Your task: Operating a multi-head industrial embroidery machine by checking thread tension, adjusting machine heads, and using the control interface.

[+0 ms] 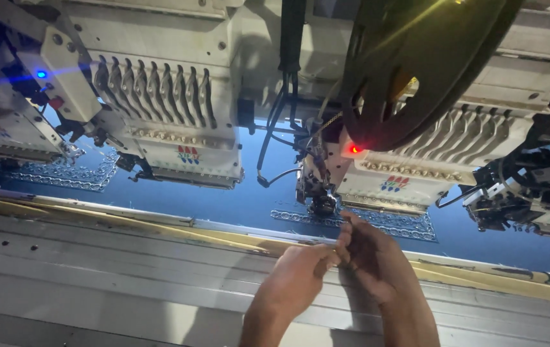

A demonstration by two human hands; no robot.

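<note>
Both my hands meet just below an embroidery machine head (377, 180) with a red light. My left hand (297, 279) comes up from the bottom, its fingers pinched toward the right hand. My right hand (371, 254) has its fingertips raised near the needle assembly (320, 202), fingers bunched together. Whatever is pinched between them, possibly a fine thread, is too thin to see. Under the needle lies blue fabric (223, 202) with a silver embroidered pattern (384, 222).
A second machine head (178, 128) stands to the left and another (525, 193) at the far right. A large dark spool wheel (416, 64) hangs above. A grey metal table rail (127, 257) runs across the front. More silver embroidery (63, 173) shows at left.
</note>
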